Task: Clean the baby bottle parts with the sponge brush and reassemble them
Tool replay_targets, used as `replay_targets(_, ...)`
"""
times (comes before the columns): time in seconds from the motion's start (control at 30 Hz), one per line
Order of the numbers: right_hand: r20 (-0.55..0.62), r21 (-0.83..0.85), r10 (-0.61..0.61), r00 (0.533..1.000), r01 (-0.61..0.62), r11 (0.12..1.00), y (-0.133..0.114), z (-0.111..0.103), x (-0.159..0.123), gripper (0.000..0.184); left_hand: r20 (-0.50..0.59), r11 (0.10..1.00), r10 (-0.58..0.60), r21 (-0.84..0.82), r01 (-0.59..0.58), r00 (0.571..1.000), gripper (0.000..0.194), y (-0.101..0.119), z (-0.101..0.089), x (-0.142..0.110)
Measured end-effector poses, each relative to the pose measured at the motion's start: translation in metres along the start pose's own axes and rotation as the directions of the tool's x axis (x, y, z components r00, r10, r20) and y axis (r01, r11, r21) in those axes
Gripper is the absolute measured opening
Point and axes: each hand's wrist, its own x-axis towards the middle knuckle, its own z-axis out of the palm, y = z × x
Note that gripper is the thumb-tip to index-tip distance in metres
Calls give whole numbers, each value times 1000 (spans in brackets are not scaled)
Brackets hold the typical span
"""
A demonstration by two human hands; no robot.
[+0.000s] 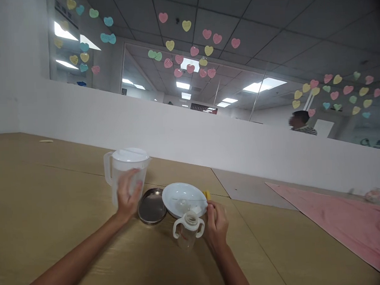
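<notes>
A clear plastic pitcher (128, 174) with a white lid stands near the surface's (38, 208) far edge, the left hand (128, 195) spread around its side. The right hand (217, 225) pinches a small yellow piece (207, 195) beside a white bowl (180, 197).

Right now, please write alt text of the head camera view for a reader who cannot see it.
A person's left hand grips a clear plastic jug with a white lid, while the right hand holds a small yellow item beside a white dish on a tan table. A two-handled baby bottle and a round metal plate sit between the hands.
</notes>
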Motion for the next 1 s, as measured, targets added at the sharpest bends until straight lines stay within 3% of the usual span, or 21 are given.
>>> replay_targets(0.03, -22, -42, 128, 992, -128, 991, 5, -1, 1, 28, 142, 999, 32, -44, -26, 989, 29, 13, 9, 1)
replay_targets(0.07, -32, -85, 243, 969, -245, 966, 9, -1, 3, 28, 322, 996, 62, -75, -40, 945, 26, 25, 20, 1)
replay_targets(0.1, -25, -131, 341, 940, -341, 931, 14, -2, 4, 27, 507, 997, 77, -67, -49, 859, 25, 37, 33, 1)
replay_targets(0.17, 29, -250, 483, 875, -462, 851, 21, -5, 6, 25, 783, 989, 51, 48, -142, 620, 27, 56, 61, -1)
replay_targets(0.2, 68, -324, 534, 843, -487, 811, 24, -6, 7, 25, 882, 965, 13, 113, -237, 471, 28, 63, 76, -3)
replay_targets(0.23, 116, -404, 578, 808, -493, 771, 25, -7, 7, 25, 915, 956, -6, 124, -266, 404, 29, 68, 88, -6)
replay_targets(0.3, 223, -547, 645, 731, -454, 704, 26, -7, 7, 26, 947, 943, -48, 148, -298, 319, 31, 71, 109, -12)
replay_targets(0.37, 321, -638, 671, 668, -371, 674, 24, -5, 4, 28, 953, 936, -81, 174, -307, 291, 31, 70, 121, -18)
replay_targets(0.43, 386, -682, 662, 643, -284, 674, 22, -2, 0, 27, 954, 923, -120, 209, -324, 275, 27, 68, 126, -21)
replay_targets(0.53, 437, -690, 642, 630, -224, 689, 21, 1, -3, 26, 951, 895, -175, 262, -361, 256, 16, 65, 127, -21)
replay_targets(0.7, 450, -685, 664, 598, -246, 686, 20, 0, 0, 29, 958, 879, -198, 267, -395, 207, 15, 64, 123, -14)
replay_targets(0.9, 467, -686, 663, 586, -233, 689, 19, -1, 2, 28, 976, 900, -155, 204, -385, 155, 39, 64, 120, -12)
replay_targets(1.0, 469, -686, 658, 589, -226, 692, 20, -1, 1, 29, 982, 902, -134, 176, -394, 133, 37, 64, 121, -15)
